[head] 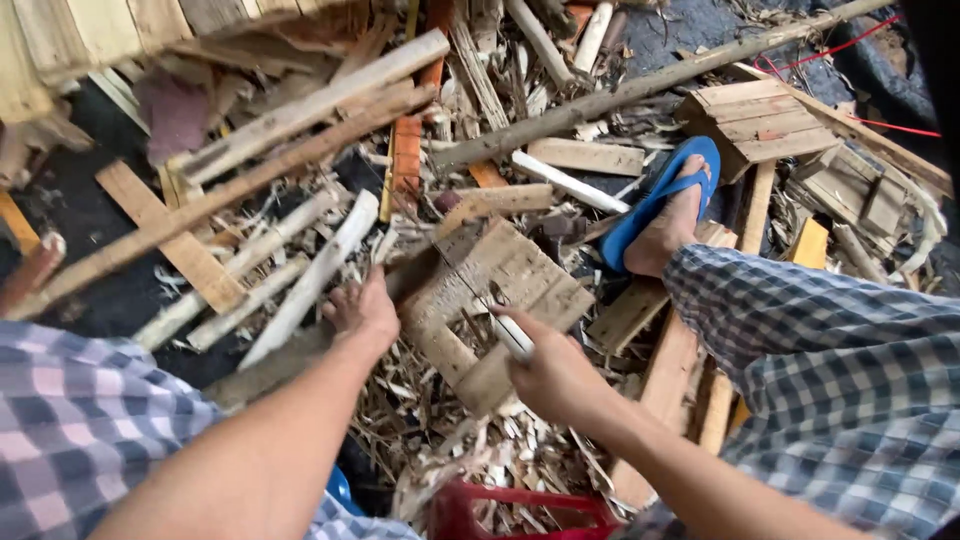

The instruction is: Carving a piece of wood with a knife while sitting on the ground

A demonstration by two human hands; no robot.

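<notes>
A rough wooden frame (525,275) made of nailed slats lies tilted in the middle of a heap of scrap wood. My right hand (550,375) is shut on a tool with a white handle (513,337), its thin blade reaching up over the frame. My left hand (362,308) rests on the wood chips just left of the frame, fingers curled down on a pale split stick; whether it grips the stick I cannot tell. My foot in a blue sandal (665,200) presses on boards to the right of the frame.
Long poles (640,88), split sticks (305,280) and planks (170,235) lie piled all around on dark ground. Small slatted wooden boxes (760,120) sit at the upper right. A red plastic crate (520,510) stands at the bottom edge amid shavings.
</notes>
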